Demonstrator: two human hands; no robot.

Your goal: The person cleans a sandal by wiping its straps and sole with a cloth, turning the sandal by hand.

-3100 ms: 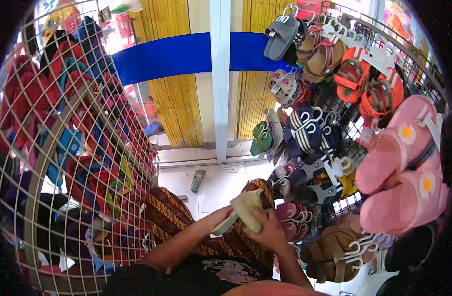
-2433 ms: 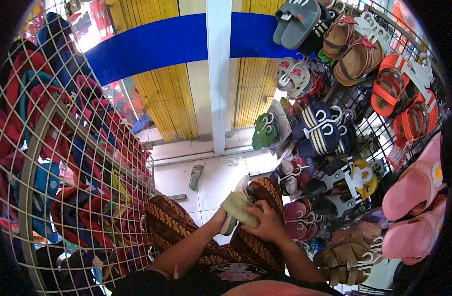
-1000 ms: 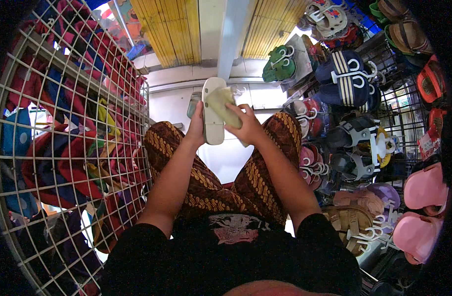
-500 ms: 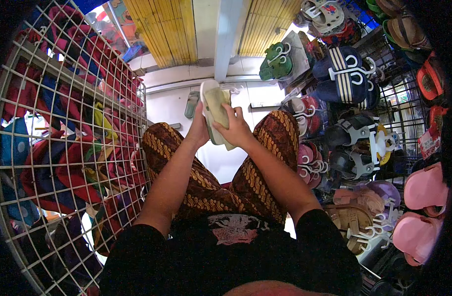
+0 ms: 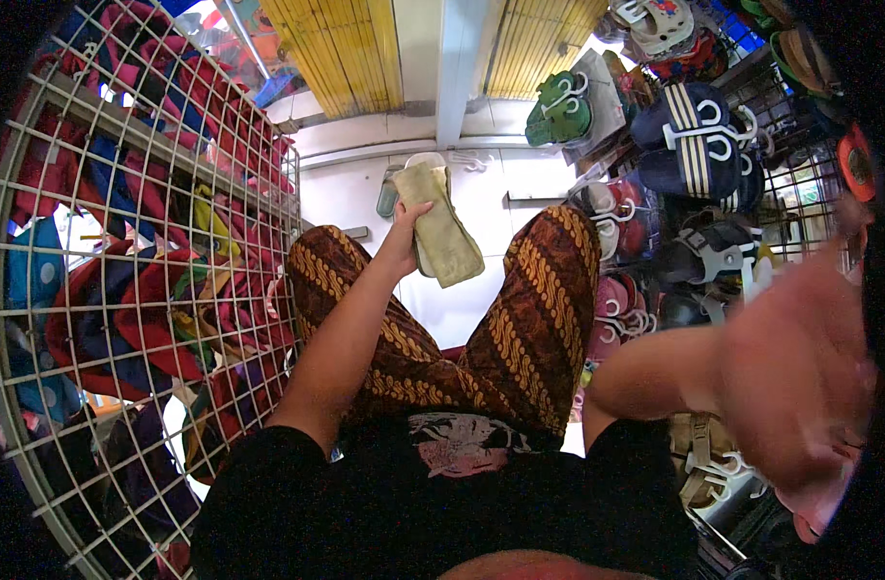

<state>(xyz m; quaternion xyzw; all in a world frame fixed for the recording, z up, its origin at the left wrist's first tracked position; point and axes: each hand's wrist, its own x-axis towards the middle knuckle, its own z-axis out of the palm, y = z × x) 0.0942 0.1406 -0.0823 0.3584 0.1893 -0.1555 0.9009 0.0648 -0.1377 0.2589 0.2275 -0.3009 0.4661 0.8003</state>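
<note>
My left hand (image 5: 401,242) is closed around a pale sandal (image 5: 424,159) with a folded yellow-green cloth (image 5: 442,237) lying over it. The thumb presses on the cloth, which hides most of the sandal; only its whitish end shows beyond. They are held above the floor between my knees. My right hand (image 5: 800,367) is raised at the far right, close to the camera and smeared by motion. It is in front of the hanging footwear, and its fingers cannot be made out clearly. Below it a pink sandal (image 5: 817,507) partly shows.
A white wire grid (image 5: 143,290) with colourful goods behind it stands close on my left. On the right hang navy striped slides (image 5: 689,140), green clogs (image 5: 560,108) and several other pairs. A grey-green sandal (image 5: 387,198) lies on the white tiled floor (image 5: 346,184).
My right hand has let go of the cloth and swung out to the far right. The cloth now rests over the sandal in my left hand, turned more toward me.
</note>
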